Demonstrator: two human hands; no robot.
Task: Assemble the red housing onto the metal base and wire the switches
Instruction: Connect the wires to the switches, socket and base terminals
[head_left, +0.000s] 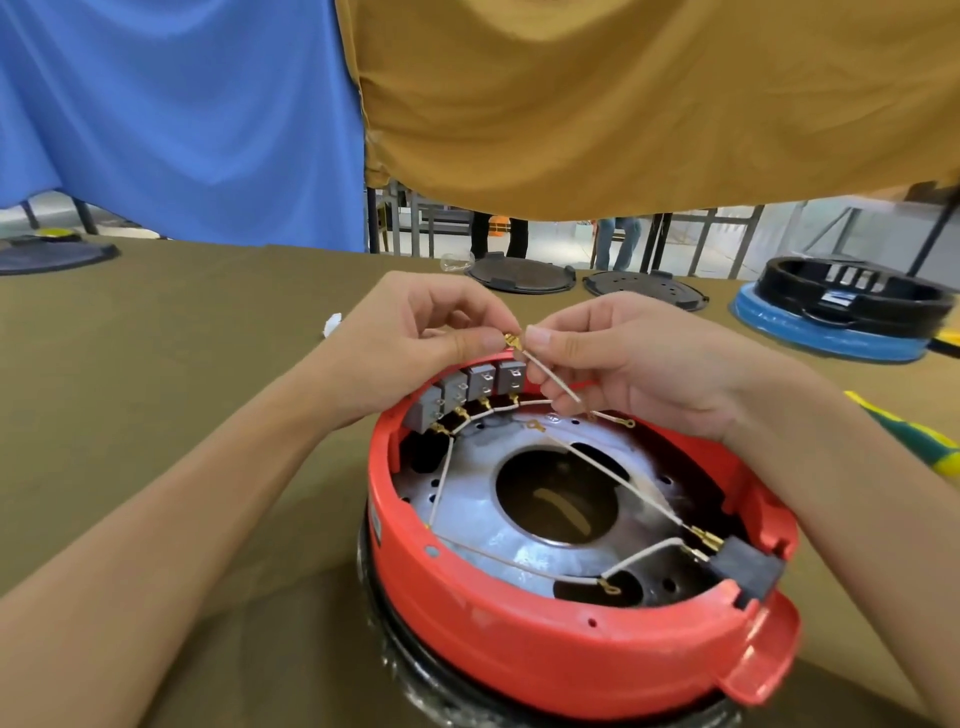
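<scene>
Four grey switches (465, 395) line the red housing's (545, 644) far rim, white-wired

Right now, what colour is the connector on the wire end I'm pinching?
Brass gold; the connector tips a white wire, seen best in the head view.

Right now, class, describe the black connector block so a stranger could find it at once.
Start at the red housing nearest the camera. Follow its rim to the near right side, just above the red tab. The black block sits alone in a notch there, unlike the four grey switches lined up on the far rim.
</scene>
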